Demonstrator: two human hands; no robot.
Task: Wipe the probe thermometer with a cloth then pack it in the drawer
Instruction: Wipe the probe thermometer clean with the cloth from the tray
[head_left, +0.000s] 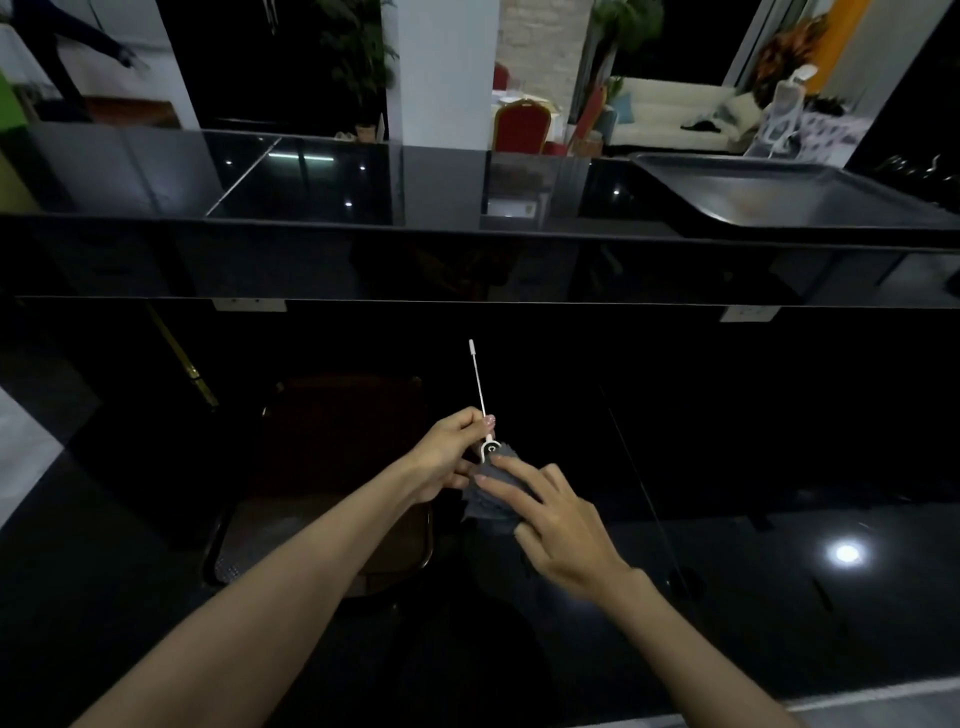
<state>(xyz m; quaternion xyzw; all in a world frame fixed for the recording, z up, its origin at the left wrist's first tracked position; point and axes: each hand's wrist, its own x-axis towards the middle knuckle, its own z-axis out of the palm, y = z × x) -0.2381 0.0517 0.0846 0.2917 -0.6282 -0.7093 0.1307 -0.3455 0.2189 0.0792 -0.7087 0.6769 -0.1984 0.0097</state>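
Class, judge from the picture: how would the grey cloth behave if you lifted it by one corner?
The grey cloth would probably flop, since it lies bunched under the right hand. It looks light. Its nubbly surface likely resists slipping.

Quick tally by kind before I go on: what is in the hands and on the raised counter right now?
Probe thermometer: 1, pinched by the left hand
Grey cloth: 1, under the right hand fingers
Metal tray: 1, on the raised counter at far right
Total: 3
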